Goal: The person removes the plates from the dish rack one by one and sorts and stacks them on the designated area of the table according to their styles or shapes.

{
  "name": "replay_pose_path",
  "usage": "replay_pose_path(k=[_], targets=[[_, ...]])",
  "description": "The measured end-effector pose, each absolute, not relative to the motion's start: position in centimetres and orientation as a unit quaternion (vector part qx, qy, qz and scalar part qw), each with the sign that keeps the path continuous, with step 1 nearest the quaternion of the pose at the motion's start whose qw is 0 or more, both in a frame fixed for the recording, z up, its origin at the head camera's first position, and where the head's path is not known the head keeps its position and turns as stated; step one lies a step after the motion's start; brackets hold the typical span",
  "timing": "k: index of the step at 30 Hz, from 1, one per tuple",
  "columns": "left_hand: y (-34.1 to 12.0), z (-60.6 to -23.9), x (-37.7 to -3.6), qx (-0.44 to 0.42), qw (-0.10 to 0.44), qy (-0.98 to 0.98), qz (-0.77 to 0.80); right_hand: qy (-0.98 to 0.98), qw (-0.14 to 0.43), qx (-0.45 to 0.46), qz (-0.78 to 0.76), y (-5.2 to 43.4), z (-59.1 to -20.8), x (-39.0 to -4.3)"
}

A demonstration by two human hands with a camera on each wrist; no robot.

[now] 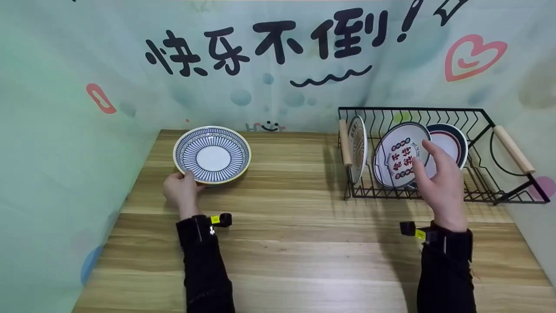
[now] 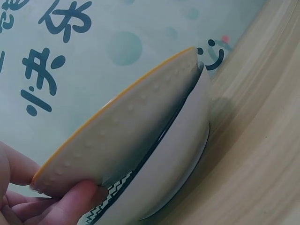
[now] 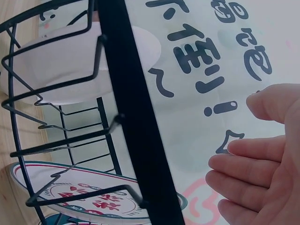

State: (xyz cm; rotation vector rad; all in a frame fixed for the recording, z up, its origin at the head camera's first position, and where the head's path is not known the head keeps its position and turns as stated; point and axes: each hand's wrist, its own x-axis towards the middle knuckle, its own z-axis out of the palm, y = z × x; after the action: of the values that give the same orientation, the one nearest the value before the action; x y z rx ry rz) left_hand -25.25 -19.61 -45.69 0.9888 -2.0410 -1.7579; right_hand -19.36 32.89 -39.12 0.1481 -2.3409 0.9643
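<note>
The left hand (image 1: pixel 181 190) pinches the rim of the striped plate (image 1: pixel 212 154), stacked on a bowl (image 2: pixel 173 164) on the table (image 1: pixel 295 243). The right hand (image 1: pixel 438 182), fingers spread and released, nears the lettered plate (image 1: pixel 397 158) in the dish rack (image 1: pixel 482 187); three plates remain racked.

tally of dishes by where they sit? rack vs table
In the rack: 3 plates, namely an edge-on plate, a lettered plate and a dark-rimmed plate.
On the table: 2, a striped plate stacked on a white bowl.
Total: 5
</note>
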Motion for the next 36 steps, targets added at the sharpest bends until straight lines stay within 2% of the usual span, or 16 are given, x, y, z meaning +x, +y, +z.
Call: replay_pose_path(k=[10, 17, 24, 31, 36], targets=[[-19.9, -46.2, -25.4, 0.342, 0.134, -0.703, -0.609, -0.871, 0.325, 0.063, 0.363, 33.2, -39.1, -19.3], [-20.0, -46.1, -25.3, 0.329, 0.135, -0.758, -0.547, -0.871, 0.327, 0.059, 0.36, 33.4, -39.1, -19.4], [-20.1, -46.1, -24.9, 0.323, 0.134, -0.791, -0.501, -0.873, 0.322, 0.026, 0.365, 33.9, -39.1, -19.2], [-20.0, -46.3, -24.9, 0.327, 0.128, -0.787, -0.508, -0.86, 0.363, -0.011, 0.358, 34.8, -39.1, -19.2], [-20.1, -46.5, -25.0, 0.321, 0.138, -0.792, -0.5, -0.858, 0.366, -0.024, 0.36, 35.1, -39.3, -19.4]])
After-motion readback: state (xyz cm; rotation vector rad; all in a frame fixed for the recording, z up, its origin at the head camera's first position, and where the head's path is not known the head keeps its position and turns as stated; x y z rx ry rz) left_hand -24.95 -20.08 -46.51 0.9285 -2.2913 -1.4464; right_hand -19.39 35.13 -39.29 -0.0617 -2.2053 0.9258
